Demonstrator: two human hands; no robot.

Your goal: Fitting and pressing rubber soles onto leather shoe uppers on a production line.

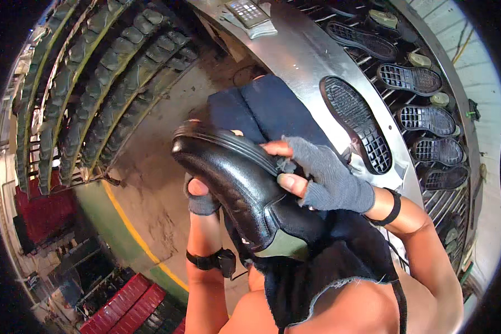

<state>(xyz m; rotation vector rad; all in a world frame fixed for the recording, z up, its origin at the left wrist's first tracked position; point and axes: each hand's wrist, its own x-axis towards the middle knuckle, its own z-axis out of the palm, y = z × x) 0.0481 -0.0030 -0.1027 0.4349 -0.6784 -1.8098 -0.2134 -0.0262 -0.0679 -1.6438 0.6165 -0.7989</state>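
Observation:
A glossy black leather shoe (234, 172) lies tilted across my lap, its toe pointing to the far left and its ridged sole edge facing away. A grey-green block, seemingly a shoe last (284, 246), fills its opening. My left hand (201, 195), in a grey fingerless glove, supports the shoe from beneath near the toe; its thumb shows and most fingers are hidden. Gloved likewise, my right hand (323, 172) is closed on the sole edge at mid-shoe, thumb against the upper and forefinger along the sole. Frayed grey threads show between these fingers.
On the metal bench (300, 61) at right lies a loose black outsole (356, 122); a phone (247, 13) sits farther back. Beyond it, a conveyor rack holds several soles (428, 119). Tall racks of dark shoes (100, 72) stand left, with red crates (122, 303) lower left.

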